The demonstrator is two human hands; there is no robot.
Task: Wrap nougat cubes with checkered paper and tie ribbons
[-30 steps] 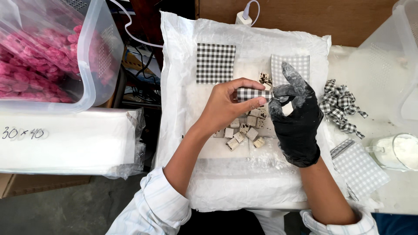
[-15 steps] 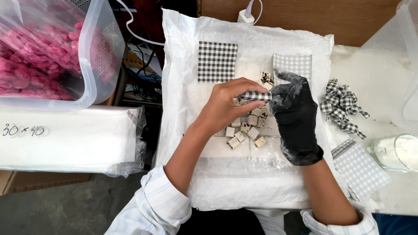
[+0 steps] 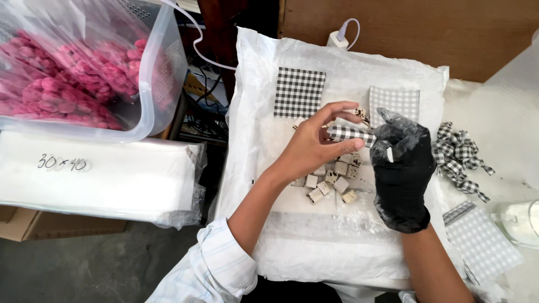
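My bare left hand [image 3: 312, 145] and my right hand [image 3: 402, 168] in a black glove hold between them a folded strip of black-and-white checked fabric [image 3: 350, 133] above a white padded work surface [image 3: 314, 235]. The left fingers pinch its left end. The gloved fingers grip its right end, with a small white piece [image 3: 389, 154] beside them. Under the hands lie several small pale cubes [image 3: 331, 185]. A dark checked fabric square [image 3: 299, 92] and a lighter grey one [image 3: 394, 101] lie flat behind the hands.
A clear plastic tub [image 3: 157, 84] of pink items sits at the left on a stack of clear bags [image 3: 95, 177]. Finished checked bows [image 3: 460, 157] lie at the right, with grey checked squares [image 3: 483, 244] and a clear container [image 3: 519, 221]. A white charger [image 3: 338, 39] rests at the back.
The gloved right hand has closed its fingers onto the strip's right end, where they stood raised before. The left hand has kept its pinch on the strip.
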